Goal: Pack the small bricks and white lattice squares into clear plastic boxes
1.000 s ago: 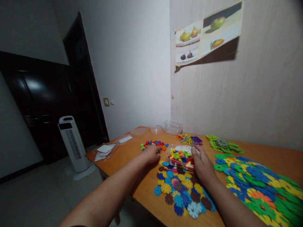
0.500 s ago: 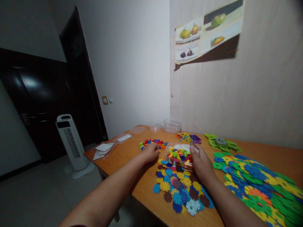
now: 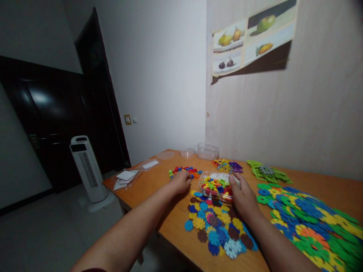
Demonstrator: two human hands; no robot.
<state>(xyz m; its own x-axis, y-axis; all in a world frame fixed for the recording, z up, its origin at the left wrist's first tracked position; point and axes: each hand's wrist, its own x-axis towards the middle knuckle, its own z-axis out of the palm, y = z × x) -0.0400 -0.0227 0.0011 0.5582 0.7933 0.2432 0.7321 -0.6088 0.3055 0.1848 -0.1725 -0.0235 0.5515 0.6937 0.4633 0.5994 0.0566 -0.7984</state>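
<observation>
Left hand (image 3: 181, 183) at loose blocks (image 3: 186, 169); right hand (image 3: 244, 193) on clear box (image 3: 216, 195).
Relative to clear box, left to right: loose blocks, one pile, pieces uncountable, just left; left hand, one, at their near side, fingers curled almost together, any held piece not discernible. Clear box, one, above the far end of one spread of flower discs (image 3: 213, 220), filled with blocks; presumably light, slick, flexible, best gripped at opposite walls. Right hand, one, half-open, clasping its right side, thumb over rim. Large discs (image 3: 312, 215), one heap, farther right.
</observation>
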